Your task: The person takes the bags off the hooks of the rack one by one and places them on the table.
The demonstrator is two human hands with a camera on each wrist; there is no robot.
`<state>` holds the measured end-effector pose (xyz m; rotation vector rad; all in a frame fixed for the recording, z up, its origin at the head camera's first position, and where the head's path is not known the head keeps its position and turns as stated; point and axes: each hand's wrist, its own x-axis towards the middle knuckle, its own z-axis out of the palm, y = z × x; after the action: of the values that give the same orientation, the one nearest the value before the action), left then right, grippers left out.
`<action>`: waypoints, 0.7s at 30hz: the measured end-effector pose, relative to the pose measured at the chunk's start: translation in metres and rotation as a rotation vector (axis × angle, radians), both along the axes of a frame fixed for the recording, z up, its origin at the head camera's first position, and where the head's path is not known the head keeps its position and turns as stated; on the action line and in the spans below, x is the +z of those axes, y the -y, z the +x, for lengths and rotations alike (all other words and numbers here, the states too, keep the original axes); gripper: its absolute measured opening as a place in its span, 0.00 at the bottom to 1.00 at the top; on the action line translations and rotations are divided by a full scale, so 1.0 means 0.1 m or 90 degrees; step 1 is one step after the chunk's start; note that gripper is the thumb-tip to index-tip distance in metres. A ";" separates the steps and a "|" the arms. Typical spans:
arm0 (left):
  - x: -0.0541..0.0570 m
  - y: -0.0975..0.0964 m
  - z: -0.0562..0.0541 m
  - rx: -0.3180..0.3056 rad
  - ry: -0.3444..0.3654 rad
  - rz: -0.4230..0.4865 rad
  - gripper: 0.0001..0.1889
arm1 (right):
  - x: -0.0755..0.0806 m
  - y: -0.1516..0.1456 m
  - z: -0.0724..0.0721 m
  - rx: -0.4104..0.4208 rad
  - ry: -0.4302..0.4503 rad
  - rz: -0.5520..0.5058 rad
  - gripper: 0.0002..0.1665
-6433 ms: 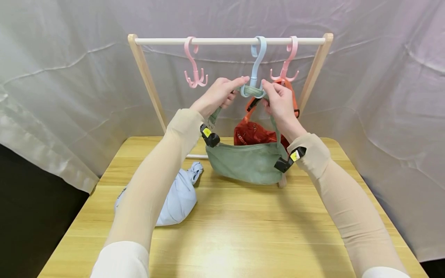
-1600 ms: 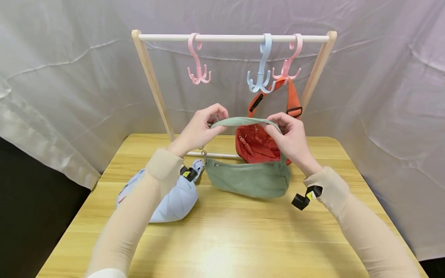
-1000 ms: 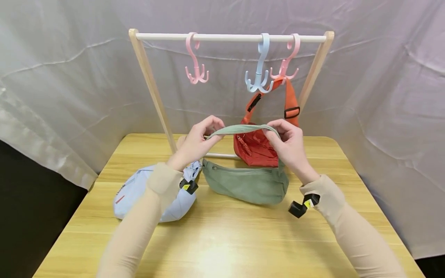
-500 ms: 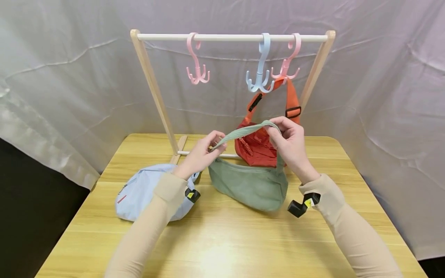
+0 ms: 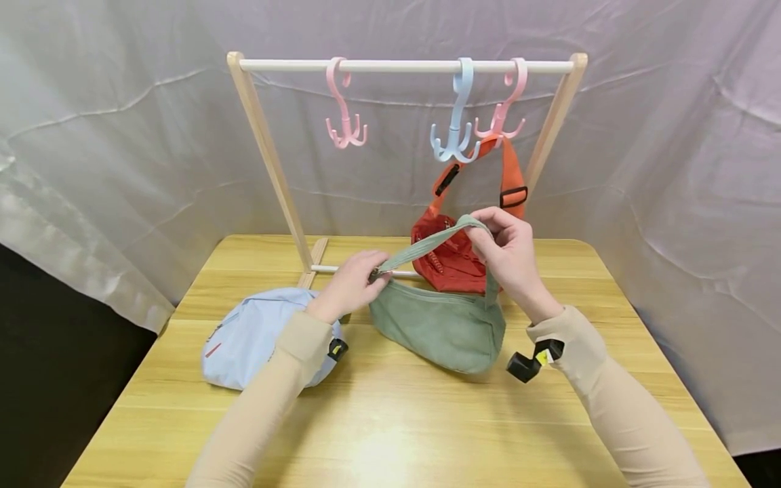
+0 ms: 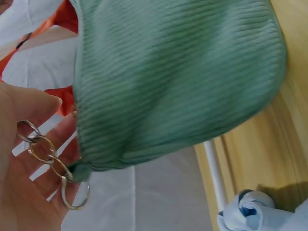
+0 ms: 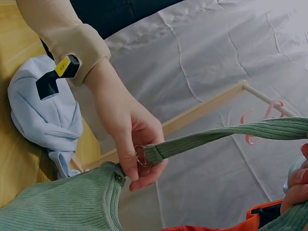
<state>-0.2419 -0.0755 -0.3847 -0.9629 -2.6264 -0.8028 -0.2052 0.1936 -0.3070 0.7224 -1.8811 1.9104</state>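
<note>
A green corduroy shoulder bag (image 5: pixel 439 332) hangs low over the table by its strap (image 5: pixel 427 245), in front of the rack. My right hand (image 5: pixel 509 247) pinches the strap near its upper bend. At the strap's lower left end, my left hand (image 5: pixel 350 285) holds the metal ring chain (image 6: pixel 43 148) that joins strap and bag. In the left wrist view the chain lies across the fingers below the thumb. The right wrist view shows the left hand's thumb and fingers about the ring. Behind hangs a red bag (image 5: pixel 451 261), its orange strap on the right pink hook (image 5: pixel 503 122).
A light blue bag (image 5: pixel 256 339) lies on the table at left, partly behind the left forearm. The rack's white bar (image 5: pixel 403 66) also carries a blue hook (image 5: pixel 455 135) and a left pink hook (image 5: pixel 346 129), both without bags. Grey curtains surround the table.
The green strap, earlier at the blue hook, has come off and down towards the table. My left hand has moved down and along the strap to its chain; the right hand keeps its pinch.
</note>
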 end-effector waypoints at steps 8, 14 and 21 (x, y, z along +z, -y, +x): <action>-0.10 0.07 0.00 -0.008 0.042 -0.018 0.10 | -0.01 -0.02 0.04 0.030 0.021 0.000 0.13; -0.15 0.11 0.01 -0.021 0.119 0.024 0.16 | -0.03 -0.03 0.06 0.054 0.065 -0.029 0.14; -0.23 0.14 0.00 -0.006 0.250 0.161 0.45 | -0.04 -0.06 0.06 0.058 0.118 -0.065 0.12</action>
<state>-0.2418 -0.0895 -0.4073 -0.8163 -2.7371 -1.4132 -0.1994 0.2001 -0.3108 0.6278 -1.8685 2.1800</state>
